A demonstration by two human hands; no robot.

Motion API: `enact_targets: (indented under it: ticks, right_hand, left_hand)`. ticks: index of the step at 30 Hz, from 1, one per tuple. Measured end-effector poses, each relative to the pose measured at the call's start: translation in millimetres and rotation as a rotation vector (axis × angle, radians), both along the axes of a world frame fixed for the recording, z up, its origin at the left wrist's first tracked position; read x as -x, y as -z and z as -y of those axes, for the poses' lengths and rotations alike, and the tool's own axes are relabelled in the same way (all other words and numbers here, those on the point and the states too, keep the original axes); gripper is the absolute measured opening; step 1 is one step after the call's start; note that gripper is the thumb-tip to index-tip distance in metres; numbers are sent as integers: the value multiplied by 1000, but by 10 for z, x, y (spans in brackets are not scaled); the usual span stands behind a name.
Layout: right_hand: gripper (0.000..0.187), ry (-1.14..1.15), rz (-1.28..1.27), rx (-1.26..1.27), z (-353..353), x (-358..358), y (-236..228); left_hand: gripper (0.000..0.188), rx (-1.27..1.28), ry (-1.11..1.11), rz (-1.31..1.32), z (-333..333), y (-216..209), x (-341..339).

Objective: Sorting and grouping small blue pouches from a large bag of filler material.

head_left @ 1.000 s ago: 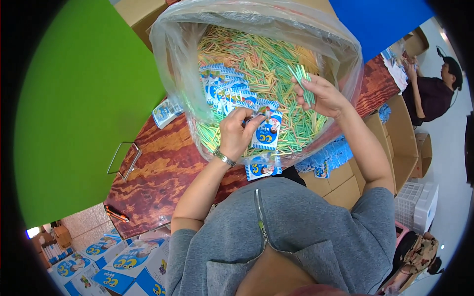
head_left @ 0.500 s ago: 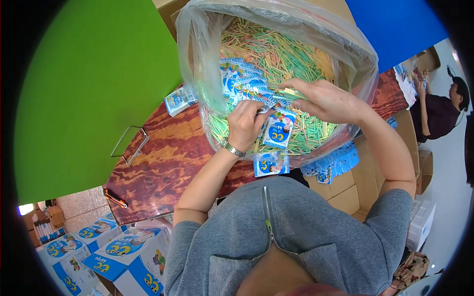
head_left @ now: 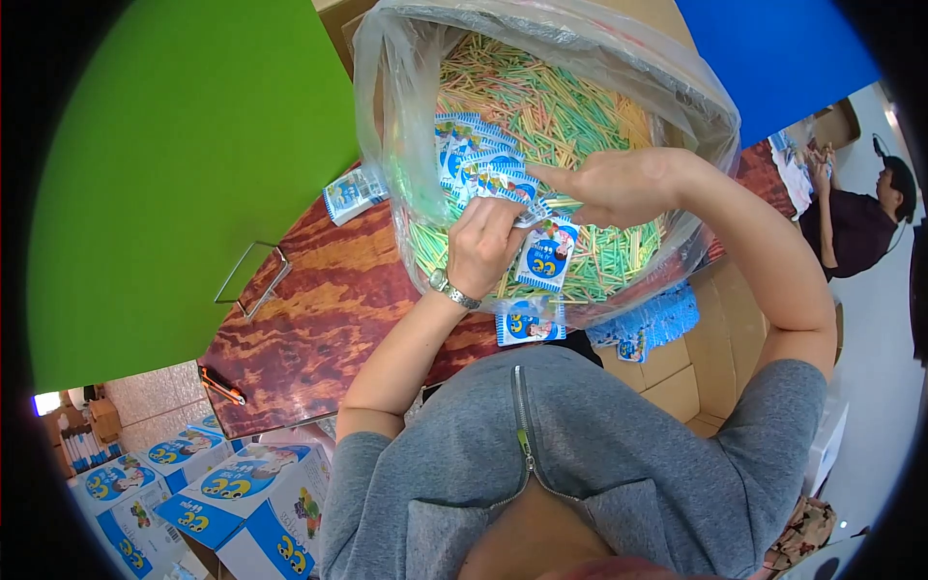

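My left hand (head_left: 483, 242), with a metal watch on its wrist, pinches a small blue-and-white packet (head_left: 532, 213) near its upper end. Close beside that packet is my right hand (head_left: 623, 188), its index finger stretched out toward the packet's mouth and its thumb apart; no stick shows between them. Its other fingers are hidden. Beneath both hands, thin pastel candy sticks (head_left: 541, 97) fill a clear plastic bag (head_left: 387, 126). A pile of flat packets (head_left: 469, 150) lies on the sticks just beyond my left hand. Another packet (head_left: 547, 256) rests on them nearer me.
The bag stands at a red wood-patterned table (head_left: 319, 300). On the table are a bent wire frame (head_left: 253, 280), a packet (head_left: 355, 193) and an orange cutter (head_left: 222, 385). Printed cartons (head_left: 261, 503) stand at lower left. A green panel (head_left: 184, 193) rises at left. Another person (head_left: 860, 217) sits far right.
The light sticks seen between my right finger and thumb no longer show. My right hand has shifted slightly left, its index finger now straighter. My left hand keeps its hold on the packet.
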State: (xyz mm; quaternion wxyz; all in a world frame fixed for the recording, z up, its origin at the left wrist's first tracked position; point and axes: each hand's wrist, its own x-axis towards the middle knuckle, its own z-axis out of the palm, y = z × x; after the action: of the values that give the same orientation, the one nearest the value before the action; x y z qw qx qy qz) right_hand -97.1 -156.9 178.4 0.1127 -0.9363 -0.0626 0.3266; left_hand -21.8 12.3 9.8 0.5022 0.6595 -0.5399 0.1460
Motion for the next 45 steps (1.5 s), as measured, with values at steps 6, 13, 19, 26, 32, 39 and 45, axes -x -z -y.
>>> enact_targets:
  ticks: [6, 13, 19, 26, 32, 39, 45]
  right_hand:
    - [77, -89, 37, 155, -135, -107, -76]
    - [66, 46, 445, -16, 2, 57, -18]
    - [70, -20, 701, -22, -143, 190, 446]
    - [69, 268, 1027, -468, -167, 170, 707]
    - [27, 435, 795, -484, -251, 123, 1069]
    - [33, 354, 1057, -62, -327, 184, 1584]
    - [41, 477, 859, -114, -206, 156, 1589]
  left_hand:
    - [25, 5, 1, 15, 30, -6, 7]
    - [16, -13, 81, -286, -17, -13, -14]
    - [16, -15, 159, -578, 4, 119, -16]
    - [30, 164, 300, -876, -59, 106, -20]
    - [22, 65, 84, -833, -389, 122, -28]
    - [55, -321, -137, -135, -488, 402, 56]
    - [64, -378, -139, -221, -399, 502, 76]
